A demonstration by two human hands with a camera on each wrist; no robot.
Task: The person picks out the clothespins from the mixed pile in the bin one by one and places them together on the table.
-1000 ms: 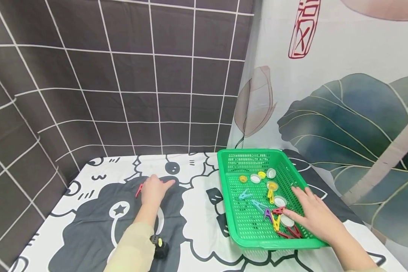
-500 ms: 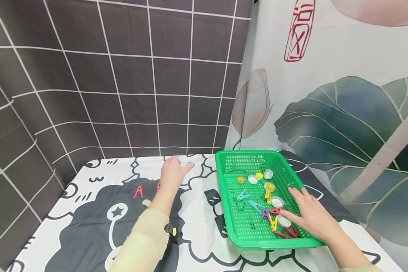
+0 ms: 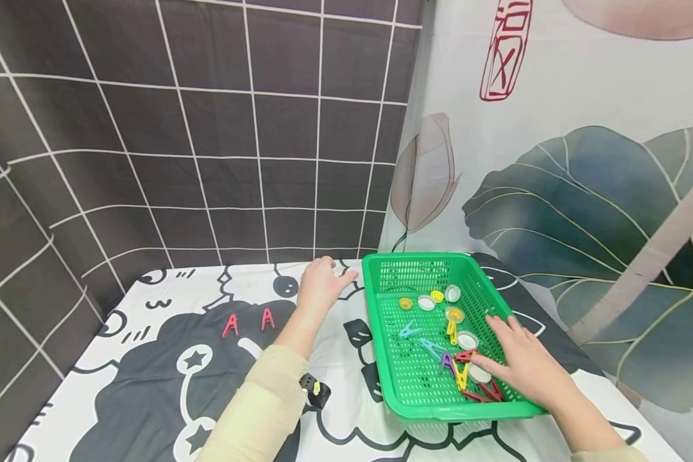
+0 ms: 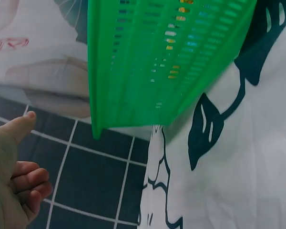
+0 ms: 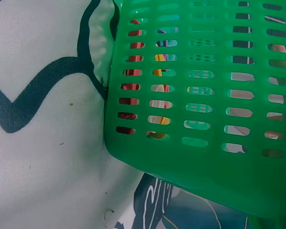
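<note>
Red clips [image 3: 231, 322] lie uncovered, left hand [image 3: 320, 283] (seemingly loose) nearer the basket [image 3: 444, 411].

and there it is, left of the green basket [image 3: 468, 412]: the left sleeve [image 3: 260, 410], long, pale cream-yellow, plain and lightly creased! look at its basket-facing side, a small boxy black device [image 3: 319, 396] worn at the wrist end, flashing a bright yellow-green mark [image 3: 316, 387]. over at the basket's near right, a sliver of the right sleeve [image 3: 609, 455], pale cream too!

A white-gridded dark cloth [image 3: 208, 128] hangs beside a pale leaf-printed curtain [image 3: 554, 192].
</note>
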